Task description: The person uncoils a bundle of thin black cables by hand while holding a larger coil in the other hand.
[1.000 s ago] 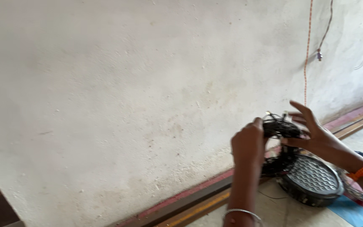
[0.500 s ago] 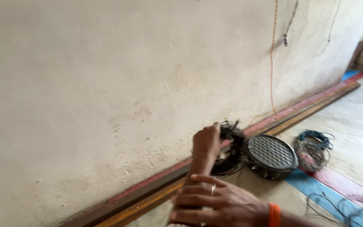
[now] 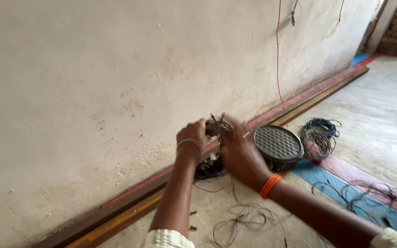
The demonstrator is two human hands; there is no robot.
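L hand (image 3: 192, 134) & R hand (image 3: 238, 151): fingers clenched on wire bundle (image 3: 218, 125), by wall (image 3: 116, 82); round grille (image 3: 278, 143) adj.

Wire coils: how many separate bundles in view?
4. A dark wire bundle held between the left hand and right hand; a black wire bundle on the floor below them; grey coil and blue coil beside the round perforated black lid. Loose strands excluded.
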